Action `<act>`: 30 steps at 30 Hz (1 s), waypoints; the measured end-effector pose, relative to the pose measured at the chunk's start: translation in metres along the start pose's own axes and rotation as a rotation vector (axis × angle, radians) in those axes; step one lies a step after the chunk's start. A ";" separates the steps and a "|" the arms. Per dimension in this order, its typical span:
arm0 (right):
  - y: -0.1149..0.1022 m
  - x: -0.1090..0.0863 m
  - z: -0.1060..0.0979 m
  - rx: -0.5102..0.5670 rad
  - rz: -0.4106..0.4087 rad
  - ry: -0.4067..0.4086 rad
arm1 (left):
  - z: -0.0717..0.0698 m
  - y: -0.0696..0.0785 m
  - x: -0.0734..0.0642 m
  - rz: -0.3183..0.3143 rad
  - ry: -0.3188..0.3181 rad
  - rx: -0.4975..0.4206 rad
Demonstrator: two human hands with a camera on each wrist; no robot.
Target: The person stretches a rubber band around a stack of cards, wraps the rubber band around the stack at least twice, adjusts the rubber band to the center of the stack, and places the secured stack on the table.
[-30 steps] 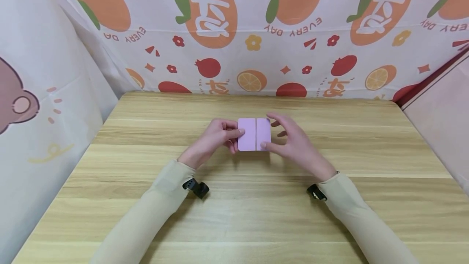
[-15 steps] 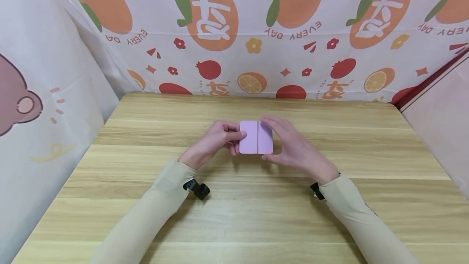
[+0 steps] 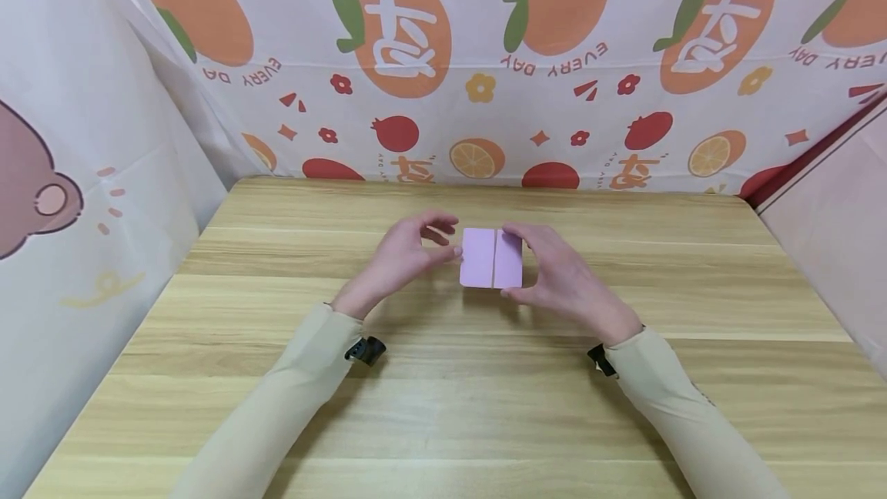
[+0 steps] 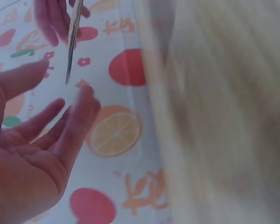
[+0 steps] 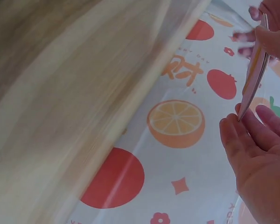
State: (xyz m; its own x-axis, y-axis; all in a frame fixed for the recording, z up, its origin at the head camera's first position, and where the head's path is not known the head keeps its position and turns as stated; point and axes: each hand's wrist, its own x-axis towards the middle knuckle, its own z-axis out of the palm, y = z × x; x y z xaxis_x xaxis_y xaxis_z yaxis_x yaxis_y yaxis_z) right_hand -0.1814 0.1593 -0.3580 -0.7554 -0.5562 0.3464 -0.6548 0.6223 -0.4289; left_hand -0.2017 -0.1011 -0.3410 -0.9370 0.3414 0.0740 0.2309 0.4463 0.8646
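A thin pink notebook [image 3: 476, 258] with rounded corners and a narrow tan band [image 3: 494, 258] down its face is held up over the table. My right hand [image 3: 564, 272] grips its right part, thumb at the lower edge and fingers at the upper edge. My left hand [image 3: 405, 252] is at its left side, fingers spread, thumb tip right at the left edge. From the left wrist the notebook [image 4: 73, 46] shows edge-on, apart from the left fingers [image 4: 79, 116]. Layered edges of the notebook [image 5: 255, 70] show in the right wrist view.
The hands work over a light wooden table [image 3: 443, 406]. Behind it hangs a white cloth [image 3: 513, 114] printed with fruit. Another cloth [image 3: 138, 137] hangs along the left side, and a pale panel [image 3: 831, 252] stands on the right.
My left hand has let go of the notebook's left edge and spread its fingers. My right hand has closed on the upper and lower edges, and the notebook has shifted slightly right.
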 end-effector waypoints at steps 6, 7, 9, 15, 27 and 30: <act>0.001 -0.002 0.000 -0.010 -0.005 -0.001 | -0.002 0.004 -0.003 0.123 -0.040 0.276; 0.001 -0.002 0.000 -0.008 -0.005 0.000 | -0.001 0.005 -0.003 0.150 -0.060 0.312; 0.001 -0.003 0.000 -0.003 -0.004 0.004 | 0.001 0.006 -0.004 0.204 -0.105 0.376; 0.001 -0.003 -0.001 0.003 -0.010 0.014 | 0.009 0.007 -0.008 0.301 -0.140 0.486; 0.003 0.000 0.004 -0.001 -0.020 -0.048 | 0.011 0.002 -0.008 0.314 -0.113 0.559; 0.003 0.000 0.004 0.011 -0.010 -0.063 | 0.011 0.004 -0.008 0.312 -0.115 0.568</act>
State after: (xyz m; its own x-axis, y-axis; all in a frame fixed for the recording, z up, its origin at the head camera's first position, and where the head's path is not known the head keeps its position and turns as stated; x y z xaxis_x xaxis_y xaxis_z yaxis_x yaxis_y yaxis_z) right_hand -0.1831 0.1587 -0.3626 -0.7454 -0.5965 0.2974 -0.6620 0.6102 -0.4353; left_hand -0.1898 -0.0928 -0.3438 -0.7771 0.5975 0.1978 0.6190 0.6685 0.4122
